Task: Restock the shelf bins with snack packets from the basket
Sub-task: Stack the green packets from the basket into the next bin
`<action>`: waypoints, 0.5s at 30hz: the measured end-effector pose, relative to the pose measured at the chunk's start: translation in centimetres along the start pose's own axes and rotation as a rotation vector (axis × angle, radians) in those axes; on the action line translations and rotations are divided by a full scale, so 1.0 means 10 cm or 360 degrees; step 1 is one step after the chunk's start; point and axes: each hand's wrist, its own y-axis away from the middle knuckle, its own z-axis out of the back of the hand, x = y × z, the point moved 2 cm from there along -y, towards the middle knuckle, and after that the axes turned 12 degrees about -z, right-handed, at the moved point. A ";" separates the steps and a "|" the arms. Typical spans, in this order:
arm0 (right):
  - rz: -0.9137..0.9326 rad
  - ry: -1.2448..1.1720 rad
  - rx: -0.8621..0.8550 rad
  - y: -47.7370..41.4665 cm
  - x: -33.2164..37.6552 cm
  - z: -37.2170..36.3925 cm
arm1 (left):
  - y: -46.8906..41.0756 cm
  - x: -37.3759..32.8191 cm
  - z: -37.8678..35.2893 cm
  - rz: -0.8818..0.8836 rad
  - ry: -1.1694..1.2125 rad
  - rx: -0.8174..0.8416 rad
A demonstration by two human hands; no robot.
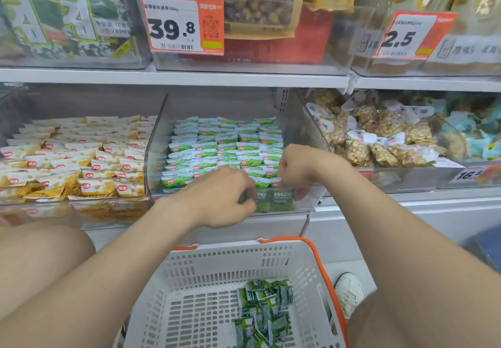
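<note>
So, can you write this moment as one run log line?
step: restocking | left hand: grips packets at bin front | right hand: grips same packets | basket: holds more packets

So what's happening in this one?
A person is restocking the middle clear bin with green snack packets. The left hand and right hand reach over the bin's front edge, fingers curled on packets at the front row. The bin looks nearly full. A small pile of the same packets lies in the white basket below.
</note>
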 end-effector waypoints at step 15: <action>-0.0137 -0.0337 -0.0072 -0.18 0.05 -0.15 | -0.02 0.08 -0.03 -0.0081 -0.0258 -0.0107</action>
